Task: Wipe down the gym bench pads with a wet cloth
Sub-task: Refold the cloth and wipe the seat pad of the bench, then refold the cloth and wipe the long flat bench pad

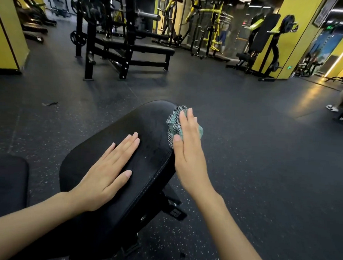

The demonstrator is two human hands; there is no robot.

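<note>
A long black bench pad [147, 129] runs from the lower middle of the head view up to a rounded far end. My left hand [109, 172] lies flat on the pad's near half, fingers straight and together. My right hand [187, 148] presses a crumpled teal and checkered cloth [173, 123] against the pad's right side edge near the far end, fingers straight over the cloth. Part of the cloth is hidden under my palm.
A second black pad [7, 178] sits at the lower left. Dark speckled rubber floor [263, 152] surrounds the bench. A black rack with a flat bench [130, 48] stands ahead, yellow machines behind it. A seated person's leg and shoe [332, 108] show at the right edge.
</note>
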